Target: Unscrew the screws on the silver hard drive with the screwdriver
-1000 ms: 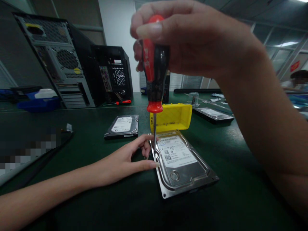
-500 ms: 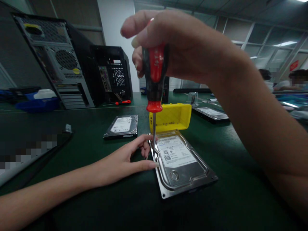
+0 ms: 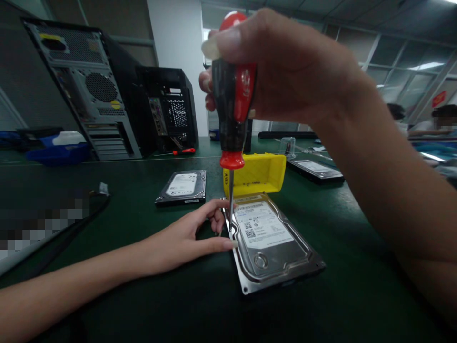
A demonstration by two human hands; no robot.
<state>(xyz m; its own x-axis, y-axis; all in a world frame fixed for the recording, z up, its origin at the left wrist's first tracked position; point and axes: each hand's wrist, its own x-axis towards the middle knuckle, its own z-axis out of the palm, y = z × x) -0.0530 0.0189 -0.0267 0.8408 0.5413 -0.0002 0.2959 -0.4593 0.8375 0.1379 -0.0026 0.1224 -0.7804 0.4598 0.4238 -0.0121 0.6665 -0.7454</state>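
My right hand (image 3: pixel 282 62) is closed round the black and red handle of a screwdriver (image 3: pixel 233 109). Its shaft points down, with the tip at the left edge of a hard drive (image 3: pixel 271 259) lying flat on the green table. The drive has a silver cover and a white label. With thumb and index finger on that same left edge, my left hand (image 3: pixel 193 233) holds the drive, one finger on either side of the screwdriver tip. The other left fingers are curled beside it. Just behind the drive, a yellow bin (image 3: pixel 266 174) lies with small dark screws in it.
A second hard drive (image 3: pixel 183 186) lies behind my left hand, and a third hard drive (image 3: pixel 316 170) at the right. Two computer cases (image 3: pixel 103 90) stand at the back left, with a red-handled screwdriver (image 3: pixel 184 151) before them. Blue bins (image 3: pixel 59 152) sit far left. People are in the right background.
My right hand has turned the screwdriver handle, whose red side now faces further right. Its fingers, stretched out to the left before, are now wrapped round the handle. The left hand keeps its place.
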